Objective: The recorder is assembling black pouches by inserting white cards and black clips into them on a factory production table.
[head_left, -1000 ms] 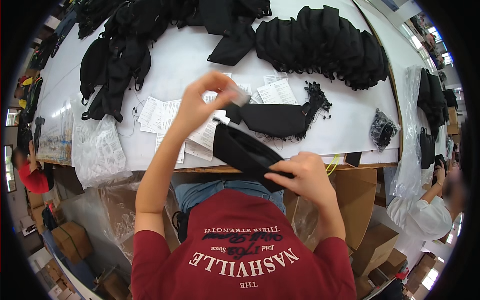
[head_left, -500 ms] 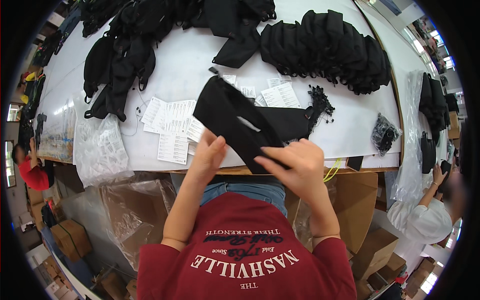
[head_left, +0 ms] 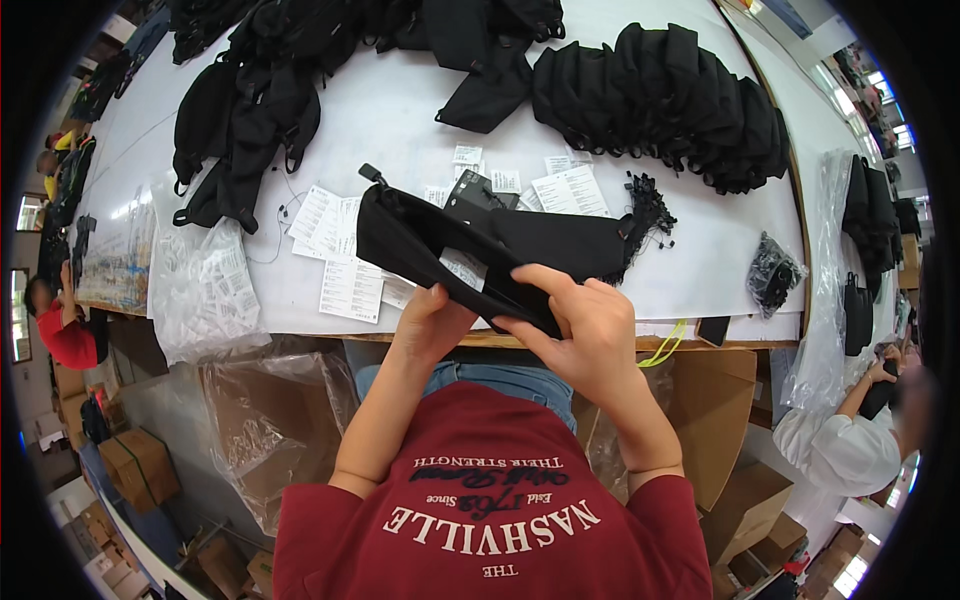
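A black fabric pouch [head_left: 400,243] is held between my hands above the table's front edge, its long mouth spread apart. Inside the mouth a white printed label [head_left: 464,268] shows. My left hand [head_left: 436,325] grips the lower edge, thumb on the near side. At the right end, my right hand [head_left: 583,325] pinches the pouch, with fingertips at the rim of its mouth. Behind the pouch lies another flat black pouch [head_left: 570,240], beside a black card [head_left: 480,198] and scattered white printed slips [head_left: 350,290].
A bundle of black tag strings [head_left: 648,212] lies at the right of the slips. Black bags [head_left: 660,105] are piled along the back. Clear plastic bags sit at left [head_left: 205,290] and right [head_left: 772,270]. Cardboard boxes [head_left: 715,410] stand below the table. A co-worker in white [head_left: 845,430] is at far right.
The pouch has tilted flatter and its mouth has opened, showing the inside label. My right hand's fingers have moved up to the rim. The black card behind has come into view.
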The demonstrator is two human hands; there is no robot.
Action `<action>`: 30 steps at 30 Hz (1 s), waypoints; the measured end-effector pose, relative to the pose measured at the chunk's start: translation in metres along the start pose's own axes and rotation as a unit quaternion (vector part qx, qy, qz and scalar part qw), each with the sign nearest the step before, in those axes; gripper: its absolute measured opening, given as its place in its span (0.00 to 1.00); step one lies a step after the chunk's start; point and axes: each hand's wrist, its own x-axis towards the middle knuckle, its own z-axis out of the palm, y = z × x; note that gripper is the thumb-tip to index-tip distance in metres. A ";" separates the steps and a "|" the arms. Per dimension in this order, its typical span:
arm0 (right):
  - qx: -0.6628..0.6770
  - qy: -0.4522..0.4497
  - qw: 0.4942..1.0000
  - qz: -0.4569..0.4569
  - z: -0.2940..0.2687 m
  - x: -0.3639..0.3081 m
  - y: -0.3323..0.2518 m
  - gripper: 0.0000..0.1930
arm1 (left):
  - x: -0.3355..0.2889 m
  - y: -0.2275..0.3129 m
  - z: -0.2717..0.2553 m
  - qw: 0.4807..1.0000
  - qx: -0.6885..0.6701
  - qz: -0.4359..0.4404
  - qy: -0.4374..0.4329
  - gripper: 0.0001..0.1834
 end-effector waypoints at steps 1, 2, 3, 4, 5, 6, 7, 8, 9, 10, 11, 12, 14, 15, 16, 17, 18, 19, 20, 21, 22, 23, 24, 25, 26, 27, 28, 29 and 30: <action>-0.015 -0.027 0.999 0.028 -0.002 0.002 -0.003 0.20 | -0.001 -0.002 -0.006 1.000 -0.001 0.004 -0.001 0.37; -0.014 -0.028 0.999 0.027 -0.002 0.002 -0.003 0.20 | -0.002 -0.003 -0.009 1.000 -0.002 0.009 -0.001 0.37; -0.031 -0.066 0.997 0.012 -0.002 0.001 -0.002 0.20 | -0.002 -0.003 -0.008 1.000 -0.002 0.008 -0.002 0.37; -0.047 -0.104 0.994 -0.003 -0.002 0.001 -0.001 0.20 | -0.001 -0.003 -0.007 1.000 0.008 0.006 -0.008 0.37; -0.047 -0.104 0.994 -0.003 -0.003 0.000 0.000 0.20 | -0.001 -0.003 -0.006 1.000 0.018 0.005 -0.014 0.37; -0.039 -0.118 0.992 0.002 -0.004 0.000 0.001 0.19 | 0.001 0.000 0.003 0.999 0.021 0.002 -0.032 0.38; -0.030 -0.133 0.991 0.007 -0.004 0.000 0.002 0.17 | 0.002 0.000 0.001 0.999 0.021 0.002 -0.033 0.38; -0.031 -0.133 0.991 0.007 -0.005 0.000 0.003 0.17 | 0.004 -0.001 -0.003 0.998 0.016 -0.005 -0.060 0.38; -0.027 -0.142 0.989 0.001 -0.006 0.001 0.004 0.16 | 0.004 -0.001 -0.006 0.996 0.011 -0.012 -0.087 0.38; -0.023 -0.151 0.988 -0.004 -0.006 0.001 0.004 0.15 | 0.004 -0.002 -0.005 0.997 0.015 -0.010 -0.071 0.39; -0.023 -0.152 0.988 -0.004 -0.006 0.002 0.004 0.15 | 0.002 -0.003 -0.006 0.997 0.015 -0.010 -0.071 0.39; -0.026 -0.118 0.993 -0.006 -0.005 0.002 0.004 0.15 | 0.000 -0.005 -0.006 0.999 0.000 -0.002 -0.042 0.37; -0.028 -0.084 0.996 -0.009 -0.003 0.002 0.005 0.14 | 0.000 -0.006 -0.005 1.000 -0.015 0.006 -0.013 0.35; -0.024 -0.062 0.998 -0.007 -0.002 0.002 0.005 0.15 | 0.001 -0.004 -0.002 1.000 -0.020 0.008 -0.015 0.35; -0.020 -0.040 0.999 -0.006 -0.001 0.002 0.004 0.16 | 0.001 -0.003 -0.001 1.000 -0.024 0.009 -0.016 0.34; -0.020 -0.041 0.999 -0.006 -0.002 0.003 0.003 0.16 | 0.001 -0.004 -0.001 1.000 -0.025 0.010 -0.016 0.34; -0.030 -0.044 0.999 -0.009 -0.004 0.004 0.001 0.16 | 0.001 -0.004 -0.002 0.999 -0.033 0.012 -0.016 0.33; -0.040 -0.048 0.998 -0.012 -0.006 0.005 -0.001 0.17 | 0.000 -0.004 -0.003 0.999 -0.042 0.014 -0.016 0.33; -0.039 -0.048 0.998 -0.013 -0.006 0.004 -0.002 0.17 | 0.000 -0.003 -0.003 0.999 -0.042 0.015 -0.015 0.33; -0.037 -0.035 0.999 -0.010 -0.006 0.004 -0.003 0.18 | 0.000 -0.003 -0.002 0.998 -0.054 0.017 -0.014 0.33; -0.034 -0.021 0.999 -0.007 -0.006 0.003 -0.003 0.18 | 0.001 -0.004 -0.001 0.998 -0.066 0.019 -0.013 0.33; -0.034 -0.022 0.999 -0.008 -0.005 0.004 -0.003 0.18 | 0.001 -0.004 0.000 0.998 -0.066 0.020 -0.012 0.33; -0.032 -0.019 0.999 -0.011 -0.005 0.004 -0.003 0.17 | 0.001 -0.004 0.000 0.997 -0.070 0.021 -0.015 0.32; -0.030 -0.016 0.999 -0.014 -0.005 0.004 -0.004 0.16 | 0.001 -0.005 0.001 0.997 -0.074 0.022 -0.017 0.31; -0.030 -0.017 0.999 -0.014 -0.003 0.003 -0.001 0.16 | 0.000 -0.006 -0.002 0.997 -0.074 0.022 -0.017 0.31; -0.031 -0.030 0.999 -0.033 0.001 0.001 0.002 0.15 | -0.001 -0.007 -0.005 0.997 -0.078 0.029 -0.008 0.31; -0.031 -0.043 0.997 -0.052 0.002 0.000 0.003 0.14 | -0.001 -0.007 -0.006 0.996 -0.081 0.036 0.001 0.30; -0.031 -0.044 0.997 -0.052 0.002 0.001 0.002 0.14 | -0.003 -0.008 -0.006 0.996 -0.082 0.037 0.002 0.30; -0.038 -0.046 0.997 -0.050 0.001 0.002 0.002 0.13 | -0.003 -0.007 -0.001 0.995 -0.088 0.037 0.000 0.29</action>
